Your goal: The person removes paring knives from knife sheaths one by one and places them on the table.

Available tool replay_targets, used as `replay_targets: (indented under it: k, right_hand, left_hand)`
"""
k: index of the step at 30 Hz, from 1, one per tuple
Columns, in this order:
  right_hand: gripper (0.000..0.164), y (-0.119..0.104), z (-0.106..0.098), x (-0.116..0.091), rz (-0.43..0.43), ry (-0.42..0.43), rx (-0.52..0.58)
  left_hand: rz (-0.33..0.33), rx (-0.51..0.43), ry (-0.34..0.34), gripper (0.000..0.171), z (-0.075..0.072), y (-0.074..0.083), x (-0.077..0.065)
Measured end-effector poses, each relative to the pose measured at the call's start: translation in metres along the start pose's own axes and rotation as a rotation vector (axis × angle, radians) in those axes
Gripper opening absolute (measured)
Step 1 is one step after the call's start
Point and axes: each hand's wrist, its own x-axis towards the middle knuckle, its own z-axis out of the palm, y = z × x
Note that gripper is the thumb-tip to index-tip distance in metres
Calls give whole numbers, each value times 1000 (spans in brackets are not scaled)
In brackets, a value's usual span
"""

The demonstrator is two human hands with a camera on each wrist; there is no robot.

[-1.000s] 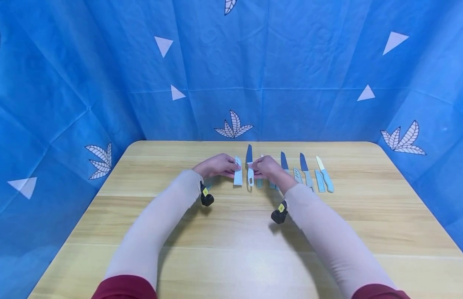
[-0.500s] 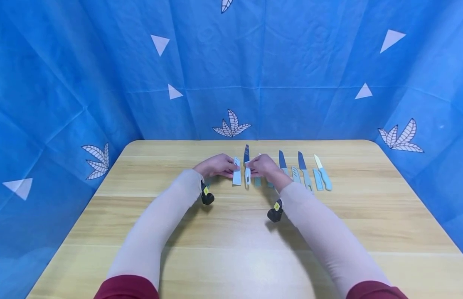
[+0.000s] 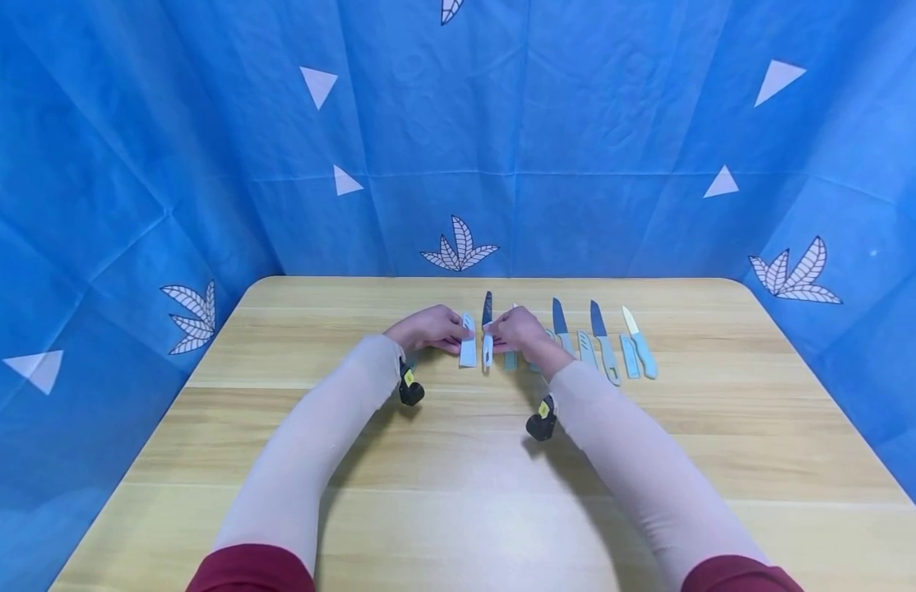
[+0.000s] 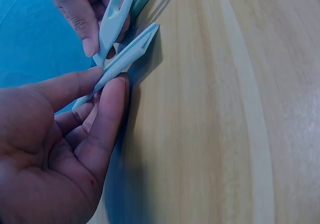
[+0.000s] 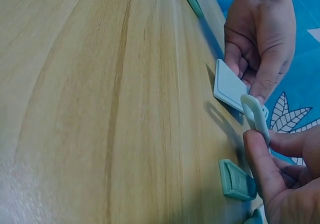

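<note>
My left hand pinches a pale blue knife sheath between thumb and fingers, its slots at the far end. To its right, my right hand pinches the light blue handle of a knife, whose dark blade points away toward the curtain. A small gap parts sheath and knife in the head view. The left wrist view has the sheath in the thumb and fingers, with the knife handle just beyond. In the right wrist view, the looped handle end stands before the flat sheath; the blade is hidden there.
Right of my hands lie two dark-bladed knives, a pale-bladed knife and sheaths. Another sheath lies under my right hand. A green-blue piece lies beyond my left hand. A blue curtain borders the wooden table.
My right hand has shifted slightly left with the knife and turned it, so the blade appears narrower. My left hand keeps its hold on the sheath, nearly still.
</note>
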Motion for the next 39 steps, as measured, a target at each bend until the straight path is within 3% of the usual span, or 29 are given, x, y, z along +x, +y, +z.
replay_targets:
  k: [17, 26, 35, 39]
  right_hand:
    - [22, 0, 5, 4, 8, 16, -42]
    - [19, -1, 4, 12, 39, 84, -188]
    - [22, -4, 5, 5, 13, 135, -375]
    - [24, -5, 6, 4, 15, 143, -420]
  left_hand:
    - [-14, 26, 37, 14, -1, -2, 1]
    - [-17, 126, 102, 17, 2, 2, -2]
    - [-12, 231, 214, 19, 9, 0, -4]
    - [-7, 246, 226, 18, 10, -1, -5]
